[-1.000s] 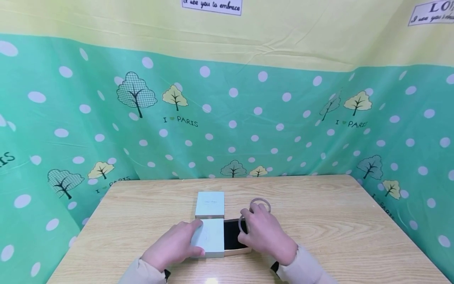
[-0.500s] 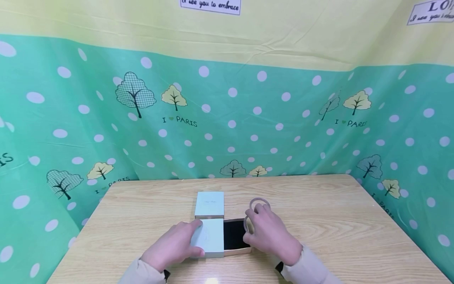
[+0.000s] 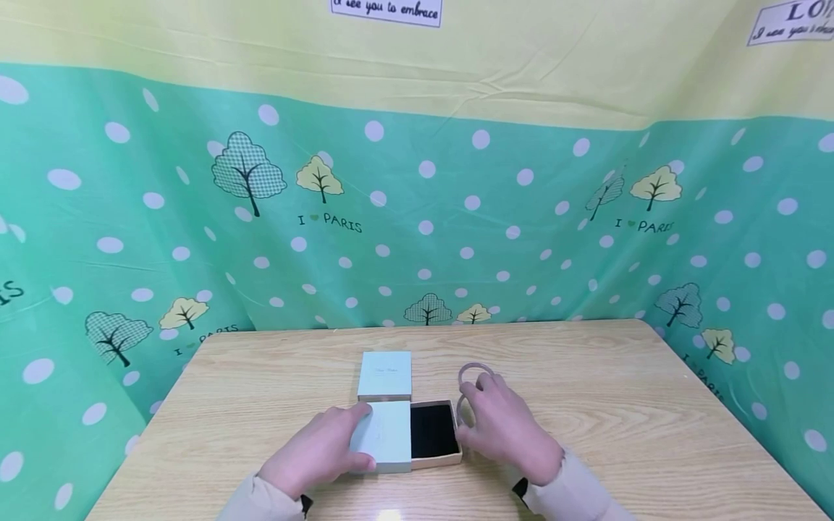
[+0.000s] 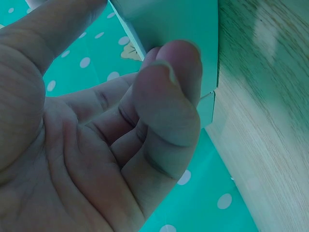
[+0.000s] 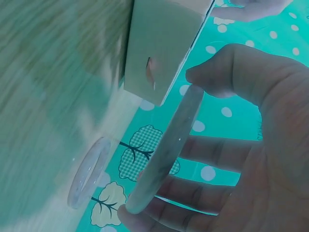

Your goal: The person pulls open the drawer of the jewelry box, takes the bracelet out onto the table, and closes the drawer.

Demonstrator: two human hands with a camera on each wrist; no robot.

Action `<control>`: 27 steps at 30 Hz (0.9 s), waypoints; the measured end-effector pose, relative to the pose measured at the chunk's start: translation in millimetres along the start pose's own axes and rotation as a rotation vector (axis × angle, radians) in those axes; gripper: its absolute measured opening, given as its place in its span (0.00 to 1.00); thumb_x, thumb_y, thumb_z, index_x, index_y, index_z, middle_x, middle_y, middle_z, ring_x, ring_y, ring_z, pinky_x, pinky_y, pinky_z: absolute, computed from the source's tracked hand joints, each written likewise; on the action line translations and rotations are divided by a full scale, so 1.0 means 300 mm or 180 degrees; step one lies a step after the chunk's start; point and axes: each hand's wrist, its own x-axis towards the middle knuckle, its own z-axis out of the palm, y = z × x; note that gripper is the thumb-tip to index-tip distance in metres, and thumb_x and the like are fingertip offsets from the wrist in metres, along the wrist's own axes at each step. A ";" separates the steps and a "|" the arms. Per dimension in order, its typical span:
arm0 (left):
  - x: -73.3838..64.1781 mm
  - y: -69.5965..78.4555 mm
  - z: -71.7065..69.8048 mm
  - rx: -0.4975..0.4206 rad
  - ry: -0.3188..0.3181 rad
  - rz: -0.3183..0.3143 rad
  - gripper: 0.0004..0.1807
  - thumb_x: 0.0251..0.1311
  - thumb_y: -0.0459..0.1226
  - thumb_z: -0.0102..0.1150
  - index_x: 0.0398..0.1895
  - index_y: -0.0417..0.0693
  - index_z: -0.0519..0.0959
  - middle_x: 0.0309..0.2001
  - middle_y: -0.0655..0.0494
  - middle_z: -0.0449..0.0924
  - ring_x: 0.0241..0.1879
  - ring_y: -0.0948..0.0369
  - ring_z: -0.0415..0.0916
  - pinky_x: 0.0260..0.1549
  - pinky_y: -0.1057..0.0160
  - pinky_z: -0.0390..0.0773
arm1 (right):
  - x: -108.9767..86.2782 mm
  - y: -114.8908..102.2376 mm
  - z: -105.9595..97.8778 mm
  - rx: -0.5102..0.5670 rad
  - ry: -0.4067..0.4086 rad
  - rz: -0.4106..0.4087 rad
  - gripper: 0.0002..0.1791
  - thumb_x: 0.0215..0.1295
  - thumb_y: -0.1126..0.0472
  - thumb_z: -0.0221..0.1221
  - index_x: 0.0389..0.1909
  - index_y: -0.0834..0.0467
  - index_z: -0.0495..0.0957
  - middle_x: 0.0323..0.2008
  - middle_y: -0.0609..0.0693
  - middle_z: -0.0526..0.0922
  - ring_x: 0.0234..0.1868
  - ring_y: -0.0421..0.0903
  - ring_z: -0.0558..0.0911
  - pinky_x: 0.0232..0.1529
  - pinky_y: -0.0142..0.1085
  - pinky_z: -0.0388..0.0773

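Observation:
My left hand grips the pale blue sleeve of a drawer box, thumb at its near edge and forefinger at the far one. The box's drawer sticks out to the right, and a black pad lines it. Just right of the drawer, my right hand pinches a pale bangle between thumb and fingertips. In the right wrist view that bangle stands edge-on beside the drawer's end, which has a small slot. A second bangle lies on the table beyond the right fingers, partly hidden in the head view.
Another pale blue box, closed, sits directly behind the drawer box. All this is on a wooden table. A green dotted curtain hangs behind the table and along both sides.
My right hand has moved right with the bangle, from over the drawer to beside its right end. The black pad now shows fully. My left hand has stayed on the box.

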 end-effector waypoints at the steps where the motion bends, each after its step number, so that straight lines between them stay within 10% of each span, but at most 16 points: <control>1: 0.000 0.000 0.000 0.0005 0.0002 0.0002 0.42 0.40 0.49 0.76 0.57 0.38 0.72 0.41 0.48 0.80 0.33 0.59 0.72 0.36 0.53 0.76 | -0.001 0.002 0.001 -0.0008 0.0003 0.0003 0.32 0.43 0.50 0.66 0.50 0.61 0.78 0.37 0.51 0.73 0.38 0.48 0.71 0.34 0.39 0.76; 27: -0.001 0.000 0.001 -0.0012 0.0021 -0.0001 0.42 0.39 0.49 0.76 0.58 0.38 0.71 0.39 0.48 0.80 0.32 0.60 0.71 0.33 0.54 0.76 | -0.021 0.030 0.022 0.0038 -0.0199 0.0188 0.28 0.45 0.47 0.69 0.46 0.60 0.79 0.36 0.55 0.74 0.37 0.51 0.72 0.32 0.42 0.76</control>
